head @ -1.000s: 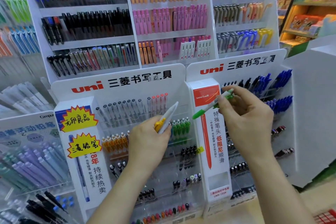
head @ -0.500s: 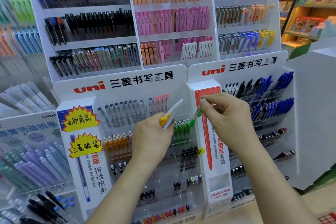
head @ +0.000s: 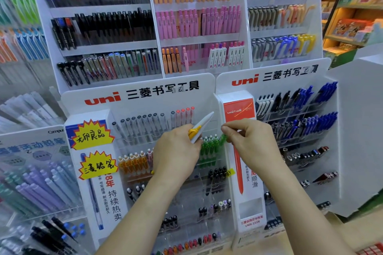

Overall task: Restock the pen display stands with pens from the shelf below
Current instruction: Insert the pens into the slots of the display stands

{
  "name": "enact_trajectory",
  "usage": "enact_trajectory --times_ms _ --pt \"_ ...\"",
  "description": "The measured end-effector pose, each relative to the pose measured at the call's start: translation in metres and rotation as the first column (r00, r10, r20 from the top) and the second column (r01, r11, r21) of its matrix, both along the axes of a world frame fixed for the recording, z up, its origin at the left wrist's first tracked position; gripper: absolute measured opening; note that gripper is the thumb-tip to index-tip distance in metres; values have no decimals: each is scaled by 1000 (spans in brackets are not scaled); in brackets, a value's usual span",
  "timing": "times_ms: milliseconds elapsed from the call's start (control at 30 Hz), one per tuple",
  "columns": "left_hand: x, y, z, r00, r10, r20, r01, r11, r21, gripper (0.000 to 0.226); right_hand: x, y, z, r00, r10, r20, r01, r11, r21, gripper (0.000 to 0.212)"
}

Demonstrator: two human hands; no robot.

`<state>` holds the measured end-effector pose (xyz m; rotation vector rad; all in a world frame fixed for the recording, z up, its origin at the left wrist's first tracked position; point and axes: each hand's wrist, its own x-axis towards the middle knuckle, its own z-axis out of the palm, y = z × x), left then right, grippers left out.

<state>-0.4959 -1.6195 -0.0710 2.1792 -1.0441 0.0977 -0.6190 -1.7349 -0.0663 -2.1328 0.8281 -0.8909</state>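
Holding, left hand (head: 176, 155): fingers clamped round the lower part of a white pen (head: 202, 127) with a yellow clip; the back of the hand faces the camera, in front of the middle of the left stand.
White pen: slants up and to the right out of the fist, its pale tip over the top tier, near the red-capped pens (head: 185, 115) but apart from them.
Right hand (head: 253, 143): thumb and forefinger pinched together on a green pen (head: 223, 138); the other fingers are curled under the palm.
Green pen: only a short, blurred green stretch shows, left of the fingertips; the rest is hidden behind the hand. It sits at the right end of the green row; whether it touches that row I cannot tell.
Green row (head: 209, 148): several green pens with pale tops, upright in a clear tier of the left stand, just right of the left hand.
Left stand (head: 145, 94): white board headed "uni" with clear tiers; grey-capped pens (head: 141, 124) on top, an orange row (head: 134, 163) left of the left wrist, black pens (head: 216, 176) below the green row.
Red-and-white box (head: 238, 109): upright between the 2 stands, a long red pen drawn on its face; the right hand partly covers it.
Right stand (head: 269, 76): also headed "uni"; blue pens (head: 325, 95) and dark ones lean in its upper 2 tiers, sparser dark pens lower down.
Back rack (head: 99, 9): 3 white columns behind both stands, with black, orange, pink and grey pens.
Far left: purple pens (head: 37, 184) in a clear display.
Far right: bookshelf (head: 352, 6) with colourful boxes.
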Motion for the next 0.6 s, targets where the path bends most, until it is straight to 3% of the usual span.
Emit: enact_trajectory --times_ms 167,267,433,500,567,600 --pt "2 0 0 999 1 -37 -2 1000 -23 11 4 -4 -3 999 -20 -46 17 998 -62 10" --pt "2 1 1 999 -4 -49 1 998 -57 20 8 -5 -14 993 -26 -119 4 984 -176 10" --pt "0 9 7 956 -102 -276 26 963 -268 25 10 -8 -28 988 -102 -115 43 901 -432 14" --pt "-2 13 12 870 -200 -450 11 921 -389 27 9 -6 -31 991 -103 -80 61 907 -416 17" --pt "-7 18 17 684 -360 -634 -19 860 -509 36 5 4 -29 997 -67 42 76 951 -298 20" --pt "-10 19 20 566 -444 -694 -52 822 -568 37 2 12 -24 991 -26 133 47 986 -158 21"
